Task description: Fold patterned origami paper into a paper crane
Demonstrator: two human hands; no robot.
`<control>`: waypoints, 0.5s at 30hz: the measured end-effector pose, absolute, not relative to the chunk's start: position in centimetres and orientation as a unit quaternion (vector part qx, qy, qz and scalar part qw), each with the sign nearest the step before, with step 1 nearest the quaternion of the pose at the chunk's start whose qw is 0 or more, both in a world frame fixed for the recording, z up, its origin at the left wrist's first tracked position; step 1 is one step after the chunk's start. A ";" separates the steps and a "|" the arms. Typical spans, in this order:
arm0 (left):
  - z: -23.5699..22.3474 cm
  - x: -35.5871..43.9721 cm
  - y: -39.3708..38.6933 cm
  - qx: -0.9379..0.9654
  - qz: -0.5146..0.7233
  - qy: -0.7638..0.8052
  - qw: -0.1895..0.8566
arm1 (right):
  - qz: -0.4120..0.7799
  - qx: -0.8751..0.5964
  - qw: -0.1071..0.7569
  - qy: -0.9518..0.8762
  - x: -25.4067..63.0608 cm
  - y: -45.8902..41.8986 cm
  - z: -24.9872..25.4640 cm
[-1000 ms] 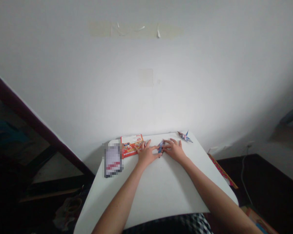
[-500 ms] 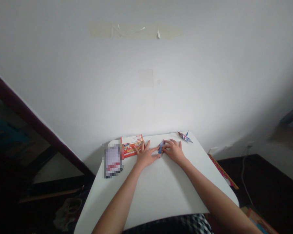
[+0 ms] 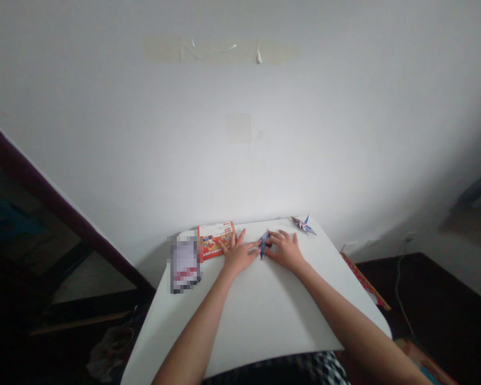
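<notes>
A small piece of blue patterned origami paper [image 3: 263, 247], folded to a narrow pointed shape, lies on the white table between my hands. My left hand [image 3: 240, 255] rests with its fingers spread. Its index fingertip touches the paper's left side, while other fingers lie over the edge of a red and white booklet or box [image 3: 212, 243]. With curved fingers and thumb, my right hand [image 3: 284, 249] holds the paper by its right side. The fingertips cover part of the folds. Beyond the right hand, near the far edge, sits a folded paper crane [image 3: 303, 224].
A blurred-out, phone-like object [image 3: 185, 264] lies at the table's left. The white table [image 3: 264, 315] stands against a white wall [image 3: 240, 176] with tape marks. A dark-framed opening [image 3: 64, 203] is on the left, and a cable [image 3: 398, 291] runs down at right.
The folded paper now looks narrower, with a point showing toward me. My left thumb has drawn back slightly from its lower end. Both arms stay nearly where they were.
</notes>
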State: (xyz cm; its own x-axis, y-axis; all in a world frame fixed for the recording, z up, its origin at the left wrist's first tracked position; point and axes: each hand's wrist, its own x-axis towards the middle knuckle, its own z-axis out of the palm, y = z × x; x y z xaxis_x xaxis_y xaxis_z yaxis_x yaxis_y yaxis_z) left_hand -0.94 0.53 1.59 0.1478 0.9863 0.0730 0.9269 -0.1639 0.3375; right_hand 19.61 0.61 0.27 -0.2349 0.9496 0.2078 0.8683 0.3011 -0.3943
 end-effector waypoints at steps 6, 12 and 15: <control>1.4 -0.5 1.0 0.739 0.166 0.646 0.091 | 0.100 -0.580 0.194 -0.785 19.5 0.5 0.2; 1.7 -0.5 0.9 0.744 0.151 0.644 0.090 | 0.095 -0.587 0.187 -0.782 19.1 0.1 0.4; 2.0 -0.9 1.0 0.753 0.126 0.638 0.103 | 0.086 -0.590 0.188 -0.781 19.0 0.0 0.5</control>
State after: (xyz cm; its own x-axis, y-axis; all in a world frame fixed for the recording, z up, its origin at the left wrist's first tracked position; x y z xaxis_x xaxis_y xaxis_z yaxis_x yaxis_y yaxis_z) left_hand -0.85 0.96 1.97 0.1552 0.9862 0.0576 0.9342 -0.1655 0.3159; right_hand 19.03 -0.03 0.52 -0.2331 0.9533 0.1922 0.8890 0.2890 -0.3553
